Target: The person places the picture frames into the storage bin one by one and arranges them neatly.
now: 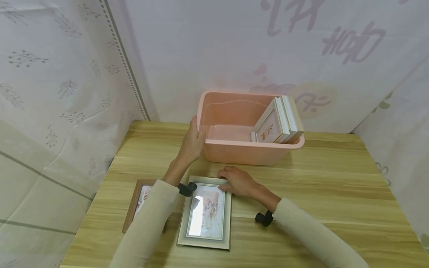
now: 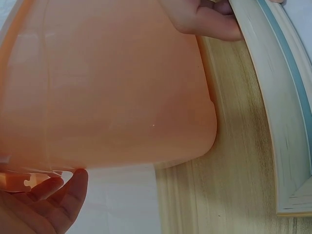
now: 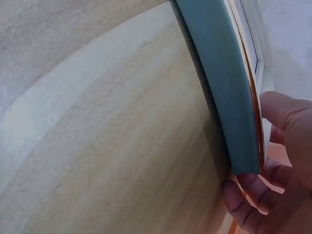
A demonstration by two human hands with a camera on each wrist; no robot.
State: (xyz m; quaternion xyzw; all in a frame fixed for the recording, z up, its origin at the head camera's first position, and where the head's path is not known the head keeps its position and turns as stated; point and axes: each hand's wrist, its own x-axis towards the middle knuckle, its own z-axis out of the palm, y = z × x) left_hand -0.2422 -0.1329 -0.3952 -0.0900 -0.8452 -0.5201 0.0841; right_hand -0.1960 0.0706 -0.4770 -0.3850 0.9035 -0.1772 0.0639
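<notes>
A pink plastic bin (image 1: 239, 153) stands at the back of the table. My left hand (image 1: 192, 143) grips its left rim; in the left wrist view the fingertips (image 2: 78, 183) curl at the rim's edge. Flat on the table in front of the bin lies a pale picture frame (image 1: 209, 212) with a glossy pane over a soft-coloured print. With the thumb on its face and the other fingers round the far edge, my right hand (image 1: 239, 181) pinches the frame near its far right corner. The right wrist view shows the frame's blue-grey side (image 3: 224, 83) between thumb and fingers.
Several white picture frames (image 1: 273, 124) lean together at the bin's right end. A brown wooden frame (image 1: 132, 208) lies on the table (image 1: 318, 178) at left, partly hidden under my left sleeve (image 1: 147, 223). A printed cloth wall (image 1: 187, 56) rises behind the bin.
</notes>
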